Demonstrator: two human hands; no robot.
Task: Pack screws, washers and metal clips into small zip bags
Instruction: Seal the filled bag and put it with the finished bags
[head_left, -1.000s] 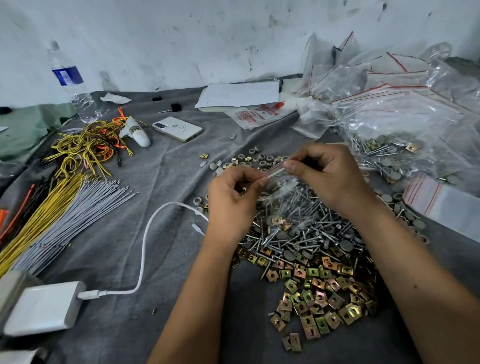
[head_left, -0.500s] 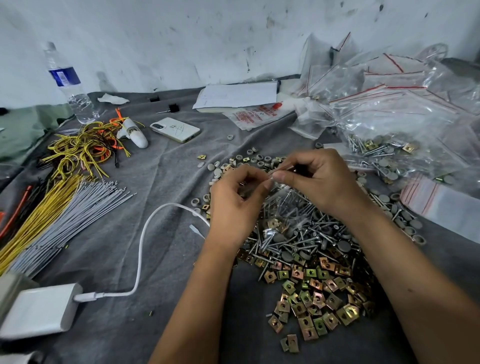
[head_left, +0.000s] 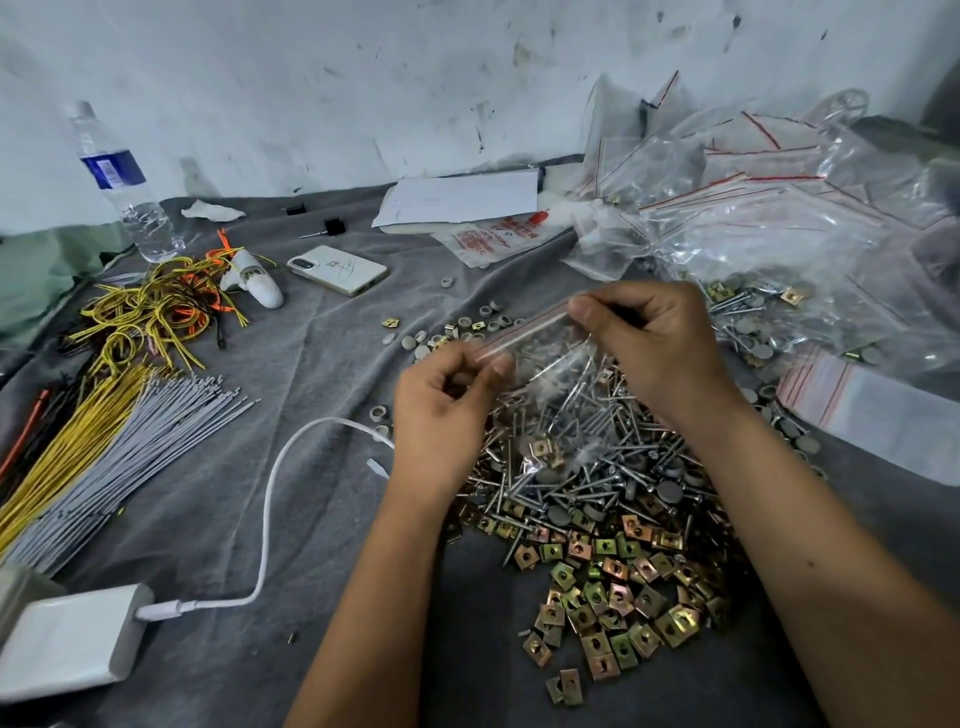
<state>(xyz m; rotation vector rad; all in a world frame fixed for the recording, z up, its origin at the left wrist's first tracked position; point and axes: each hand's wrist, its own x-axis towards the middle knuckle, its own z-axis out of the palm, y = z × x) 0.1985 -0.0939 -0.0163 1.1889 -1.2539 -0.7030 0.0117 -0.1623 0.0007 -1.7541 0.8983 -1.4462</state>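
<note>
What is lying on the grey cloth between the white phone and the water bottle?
In the head view, a white curved gadget and a tangle of yellow and orange wires lie between the phone and the water bottle.

A scuffed, stained white wall (head_left: 363, 78) rises behind a work surface draped in grey cloth (head_left: 208, 509).

Makeshift packing workshop: screws (head_left: 597, 457), zip bags (head_left: 779, 223)
</note>
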